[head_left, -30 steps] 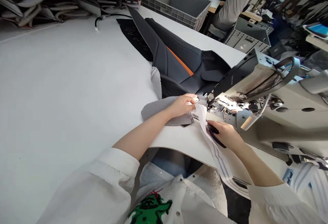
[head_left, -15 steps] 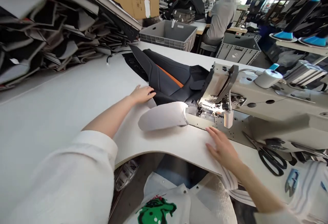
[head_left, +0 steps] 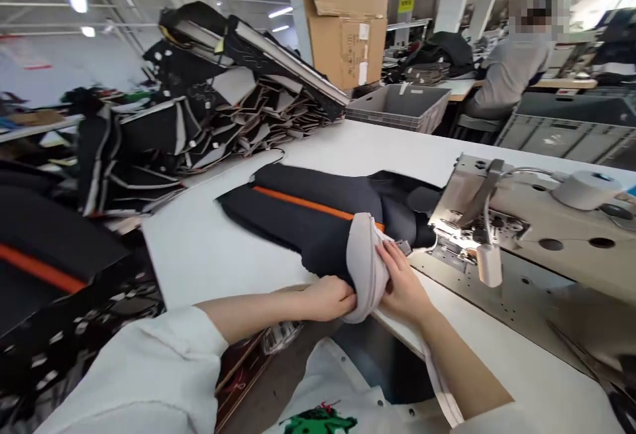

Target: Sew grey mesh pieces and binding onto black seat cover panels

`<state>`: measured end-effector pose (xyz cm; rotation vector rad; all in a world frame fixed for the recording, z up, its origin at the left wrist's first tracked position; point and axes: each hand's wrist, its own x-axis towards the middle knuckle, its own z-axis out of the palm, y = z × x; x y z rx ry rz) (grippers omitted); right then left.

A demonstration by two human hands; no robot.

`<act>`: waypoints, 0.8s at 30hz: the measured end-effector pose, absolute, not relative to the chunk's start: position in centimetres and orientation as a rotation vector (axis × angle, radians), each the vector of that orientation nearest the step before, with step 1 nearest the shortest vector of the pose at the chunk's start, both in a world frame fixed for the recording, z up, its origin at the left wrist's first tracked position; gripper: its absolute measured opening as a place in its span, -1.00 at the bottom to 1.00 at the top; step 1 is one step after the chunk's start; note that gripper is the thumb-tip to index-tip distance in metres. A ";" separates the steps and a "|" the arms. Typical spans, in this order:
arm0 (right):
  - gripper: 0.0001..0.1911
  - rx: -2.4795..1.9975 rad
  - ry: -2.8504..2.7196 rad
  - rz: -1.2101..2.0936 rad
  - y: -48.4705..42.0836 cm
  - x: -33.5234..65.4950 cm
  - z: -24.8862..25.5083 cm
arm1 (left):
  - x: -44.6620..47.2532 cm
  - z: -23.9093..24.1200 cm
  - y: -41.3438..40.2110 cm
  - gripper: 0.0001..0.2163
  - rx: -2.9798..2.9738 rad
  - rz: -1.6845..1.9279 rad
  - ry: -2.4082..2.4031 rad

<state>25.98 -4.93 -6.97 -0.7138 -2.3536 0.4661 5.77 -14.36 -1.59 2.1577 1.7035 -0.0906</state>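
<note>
A black padded fabric cover [head_left: 278, 218] with an orange stripe lies on the table, its right end close to the sewing machine [head_left: 536, 222]. At its near end, a light grey flap [head_left: 362, 268] stands folded up. My left hand [head_left: 330, 298] has its fingers curled around the near edge of the cover, beside the flap. My right hand [head_left: 405, 281] presses against the flap's right side, fingers bent over it and thumb hidden. The machine's lamp [head_left: 489, 265] is to the right of my hands, and the needle area is lit.
Stacked dark fabric pieces [head_left: 258, 116] line the table's far left. Another striped cover [head_left: 44, 268] lies at the left. Grey crates [head_left: 397, 106] and a seated person [head_left: 517, 69] are beyond the white table [head_left: 199, 268]. Scissors [head_left: 621, 401] show partly at lower right.
The view has swung left. The cover has been turned and its stripe now shows at length. Both hands have come together on the grey flap end; the right hand has left the tabletop.
</note>
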 end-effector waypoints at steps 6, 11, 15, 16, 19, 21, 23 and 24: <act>-0.57 -0.987 -2.341 0.574 -3.3 26.2 -7.6 | 5.9 -2.5 -14.0 -0.68 1.930 0.481 1.627; -0.54 -0.881 -2.367 0.396 -3.7 26.5 -8.6 | 2.6 -3.2 -13.6 -0.96 1.872 0.620 1.756; -0.51 -0.827 -2.387 0.517 -5.1 25.9 -8.9 | 2.3 -3.2 -10.4 -0.91 1.767 0.678 1.821; -0.50 -0.787 -2.387 0.527 -5.5 25.7 -8.9 | 2.5 -3.1 -9.3 -0.89 1.742 0.689 1.807; -0.46 -0.726 -2.404 0.511 -6.2 25.0 -9.2 | 2.4 -1.9 -7.1 -0.73 1.684 0.718 1.651; -0.44 -0.803 -2.408 0.543 -5.9 25.0 -9.5 | 0.8 -0.2 -8.0 -0.59 1.736 0.728 1.474; -0.42 -0.885 -2.396 0.628 -5.0 25.4 -10.0 | -2.6 1.8 -11.6 -0.46 1.866 0.740 1.452; -0.41 -0.897 -2.398 0.676 -4.5 25.7 -10.3 | -4.9 2.8 -14.3 -0.41 1.940 0.751 1.589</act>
